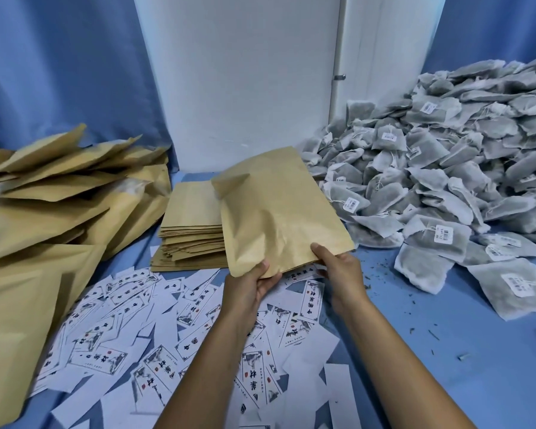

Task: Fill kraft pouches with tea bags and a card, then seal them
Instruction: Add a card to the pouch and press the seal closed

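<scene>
A kraft pouch (276, 209) is held up over the blue table, tilted away from me, its body slightly bulged. My left hand (251, 284) grips its near left corner and my right hand (338, 267) pinches its near right edge. Behind it lies a neat stack of flat empty pouches (189, 230). A big heap of grey tea bags (446, 181) with small white tags fills the right side. Printed white cards (174, 335) lie scattered under my forearms. What is inside the held pouch is hidden.
A loose pile of bulging kraft pouches (44, 212) covers the left side. Blue curtains (59, 72) and a white wall panel (245, 72) close off the back. Tea crumbs dot the blue table surface (446, 351) at the right front.
</scene>
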`<control>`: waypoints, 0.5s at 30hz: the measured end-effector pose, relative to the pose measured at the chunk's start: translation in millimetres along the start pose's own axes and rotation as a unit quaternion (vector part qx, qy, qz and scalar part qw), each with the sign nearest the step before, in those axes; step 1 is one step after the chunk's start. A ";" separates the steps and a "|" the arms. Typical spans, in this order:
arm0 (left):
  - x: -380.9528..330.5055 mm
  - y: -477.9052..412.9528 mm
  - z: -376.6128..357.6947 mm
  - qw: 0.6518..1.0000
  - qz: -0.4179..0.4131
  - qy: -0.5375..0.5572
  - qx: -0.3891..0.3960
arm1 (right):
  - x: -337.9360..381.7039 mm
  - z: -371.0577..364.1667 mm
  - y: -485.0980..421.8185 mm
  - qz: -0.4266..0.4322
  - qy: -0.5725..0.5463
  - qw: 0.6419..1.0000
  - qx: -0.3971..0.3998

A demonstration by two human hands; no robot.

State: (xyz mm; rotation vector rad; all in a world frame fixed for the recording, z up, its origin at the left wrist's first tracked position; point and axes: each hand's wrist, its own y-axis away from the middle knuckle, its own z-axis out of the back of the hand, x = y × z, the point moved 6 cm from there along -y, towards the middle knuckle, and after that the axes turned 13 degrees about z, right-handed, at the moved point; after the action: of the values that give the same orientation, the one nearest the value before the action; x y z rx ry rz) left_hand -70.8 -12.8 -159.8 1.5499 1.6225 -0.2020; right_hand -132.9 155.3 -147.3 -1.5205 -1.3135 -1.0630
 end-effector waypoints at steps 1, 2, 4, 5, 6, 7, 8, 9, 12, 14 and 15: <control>0.1 0.4 -0.2 1.000 0.000 0.002 0.000 | 0.0 -1.6 0.3 0.000 -0.009 1.000 0.006; 0.4 0.6 -0.5 1.000 -0.001 0.003 -0.001 | -0.3 -1.2 -0.6 0.003 -0.016 1.000 0.003; 0.3 2.9 -2.8 1.000 -0.008 -0.002 0.002 | -0.2 1.8 -0.7 0.011 -0.021 1.000 -0.009; 0.4 4.3 -4.1 1.000 -0.016 -0.008 0.003 | -1.4 1.6 0.2 0.009 -0.023 1.000 -0.006; 0.9 5.3 -5.4 1.000 -0.025 -0.015 0.000 | -3.3 -0.7 1.4 0.006 -0.026 1.000 0.006; 1.7 6.2 -6.2 0.999 -0.035 -0.024 -0.004 | -4.5 -5.1 3.2 0.004 -0.031 0.999 0.024; 2.7 7.0 -6.8 0.998 -0.045 -0.032 -0.008 | -5.0 -9.2 5.1 0.008 -0.030 0.999 0.042; 3.7 7.7 -7.4 0.998 -0.054 -0.036 -0.010 | -5.2 -11.5 6.2 0.014 -0.025 0.998 0.050; 7.7 8.8 -10.7 0.997 -0.059 -0.047 -0.006 | -6.1 -7.1 2.9 0.018 -0.015 0.999 0.023; 8.6 8.9 -12.4 0.997 -0.057 -0.053 -0.005 | -8.4 -4.4 2.1 0.016 -0.022 0.999 0.019; 8.7 8.7 -12.2 0.997 -0.057 -0.054 -0.008 | -8.4 -6.4 2.7 0.014 -0.026 0.999 0.034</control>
State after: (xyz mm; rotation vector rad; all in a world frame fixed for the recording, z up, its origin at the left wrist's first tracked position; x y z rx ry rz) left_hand -67.5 3.3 -154.3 1.4104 1.6243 -0.3285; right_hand -131.5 146.6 -153.8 -1.5202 -1.3473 -0.9568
